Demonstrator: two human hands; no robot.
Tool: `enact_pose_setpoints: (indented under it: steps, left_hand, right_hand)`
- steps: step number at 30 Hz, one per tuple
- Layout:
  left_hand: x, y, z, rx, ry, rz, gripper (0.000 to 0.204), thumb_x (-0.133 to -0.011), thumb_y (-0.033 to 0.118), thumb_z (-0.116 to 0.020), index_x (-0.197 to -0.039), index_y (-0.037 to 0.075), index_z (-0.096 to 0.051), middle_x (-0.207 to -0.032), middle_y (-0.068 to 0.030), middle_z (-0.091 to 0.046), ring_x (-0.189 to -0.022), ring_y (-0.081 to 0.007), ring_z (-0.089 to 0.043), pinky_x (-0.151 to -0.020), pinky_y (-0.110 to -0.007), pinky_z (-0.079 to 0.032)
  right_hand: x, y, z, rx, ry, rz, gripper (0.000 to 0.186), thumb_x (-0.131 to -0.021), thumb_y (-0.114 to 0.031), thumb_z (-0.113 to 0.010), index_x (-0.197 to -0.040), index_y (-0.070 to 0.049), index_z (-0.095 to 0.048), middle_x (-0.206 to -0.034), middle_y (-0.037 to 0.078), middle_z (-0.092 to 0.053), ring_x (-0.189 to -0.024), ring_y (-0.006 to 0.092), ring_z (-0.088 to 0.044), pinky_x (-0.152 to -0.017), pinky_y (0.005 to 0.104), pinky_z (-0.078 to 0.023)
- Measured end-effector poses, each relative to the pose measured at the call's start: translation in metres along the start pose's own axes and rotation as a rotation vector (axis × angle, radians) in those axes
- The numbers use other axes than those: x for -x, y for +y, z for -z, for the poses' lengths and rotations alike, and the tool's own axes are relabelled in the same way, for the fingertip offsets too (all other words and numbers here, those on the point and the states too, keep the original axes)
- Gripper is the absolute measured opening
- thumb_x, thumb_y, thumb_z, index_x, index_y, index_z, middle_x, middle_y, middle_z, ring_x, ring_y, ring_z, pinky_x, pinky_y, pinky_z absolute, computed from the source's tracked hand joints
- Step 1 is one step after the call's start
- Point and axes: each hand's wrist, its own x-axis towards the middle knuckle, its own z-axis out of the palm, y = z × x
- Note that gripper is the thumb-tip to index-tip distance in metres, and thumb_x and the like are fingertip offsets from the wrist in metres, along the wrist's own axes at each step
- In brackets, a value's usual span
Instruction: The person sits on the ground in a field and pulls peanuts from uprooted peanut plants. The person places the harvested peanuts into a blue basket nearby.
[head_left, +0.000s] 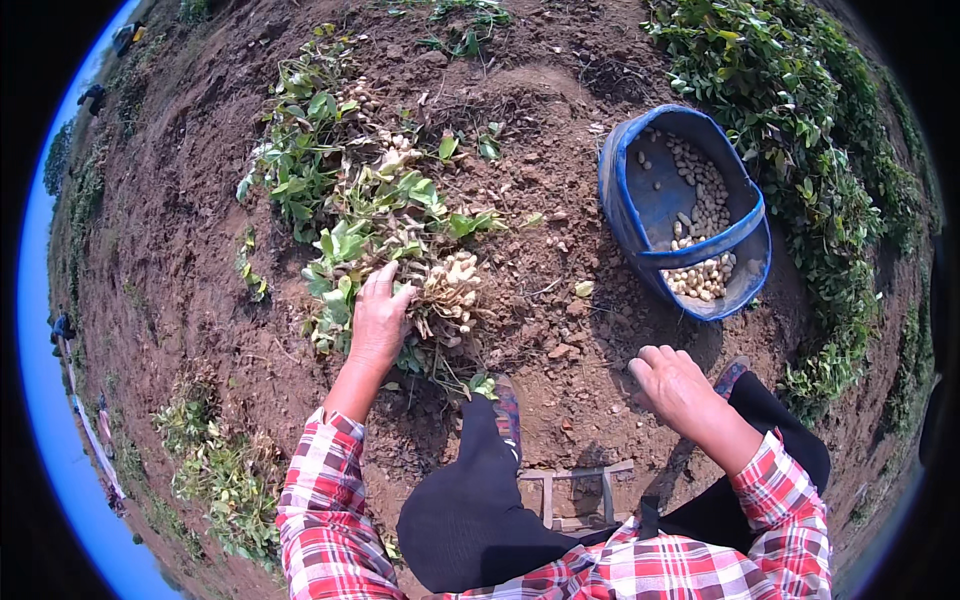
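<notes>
My left hand (380,318) is closed round the stems of a peanut plant, its thumb beside a cluster of pale peanuts (455,285) still on the roots. Green leaves (345,243) spread out beyond the fingers. On the right, my right hand (678,388) hovers over the soil with its fingers curled in, and what it holds, if anything, is hidden. Farther out from that hand stands a blue basket (625,200) with a band handle (705,248) across its top. Many loose peanuts (705,190) lie inside it.
More pulled peanut plants (305,130) lie in a row at the far left, and another heap (225,480) at the near left. Leafy plants (790,110) grow along the right side. My shoes (508,410) rest on bare soil, near a low metal frame (575,490).
</notes>
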Motion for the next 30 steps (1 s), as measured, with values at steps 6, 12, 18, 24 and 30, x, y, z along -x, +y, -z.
enact_pose_setpoints:
  steps: [6,12,18,24,30]
  left_hand:
    - [0.025,0.025,0.091,0.338,0.006,0.242,0.048,-0.069,0.002,-0.075,-0.115,0.006,-0.061,-0.114,-0.0127,-0.064,-0.106,-0.0325,-0.059,-0.094,-0.041,-0.045]
    - [0.038,0.119,0.168,1.0,-0.048,0.626,0.042,-0.082,0.021,-0.076,-0.113,-0.002,-0.058,-0.1,-0.0077,-0.067,-0.09,-0.0141,-0.062,-0.083,-0.031,-0.05]
    - [0.067,0.247,0.168,1.36,-0.307,0.622,0.039,-0.086,0.025,-0.073,-0.112,-0.001,-0.06,-0.1,-0.0059,-0.065,-0.086,-0.0107,-0.058,-0.078,-0.028,-0.049]
    - [0.098,0.329,0.127,1.516,-0.273,0.784,0.041,-0.091,0.032,-0.069,-0.115,0.001,-0.059,-0.105,-0.005,-0.065,-0.087,-0.0117,-0.06,-0.075,-0.028,-0.05]
    - [0.097,0.331,0.109,1.677,-0.5,0.672,0.053,-0.087,0.035,-0.068,-0.127,0.006,-0.05,-0.118,-0.0043,-0.06,-0.107,-0.0178,-0.057,-0.091,-0.034,-0.046]
  right_hand:
    - [0.032,-0.019,0.003,-0.197,0.166,0.069,0.024,-0.074,-0.013,-0.07,-0.088,-0.003,-0.054,-0.093,0.013,-0.054,-0.089,0.0292,-0.056,-0.076,0.042,-0.046]
    - [0.055,-0.05,0.025,-0.584,0.443,0.174,0.059,-0.079,-0.035,-0.074,-0.12,0.002,-0.05,-0.117,0.021,-0.056,-0.11,0.0369,-0.054,-0.093,0.0433,-0.046]
    - [0.075,-0.063,0.004,-1.114,0.226,0.035,0.094,-0.074,-0.064,-0.072,-0.127,0.008,-0.044,-0.125,0.027,-0.053,-0.12,0.0338,-0.052,-0.1,0.0431,-0.042]
    - [0.106,-0.078,-0.022,-1.296,-0.02,0.1,0.072,-0.074,-0.052,-0.078,-0.113,0.004,-0.058,-0.093,0.015,-0.067,-0.088,0.0236,-0.063,-0.083,0.0388,-0.049]
    - [0.116,-0.07,-0.038,-0.768,0.143,-0.167,0.035,-0.078,-0.018,-0.068,-0.096,0.011,-0.059,-0.095,0.03,-0.063,-0.093,0.0401,-0.064,-0.08,0.047,-0.052]
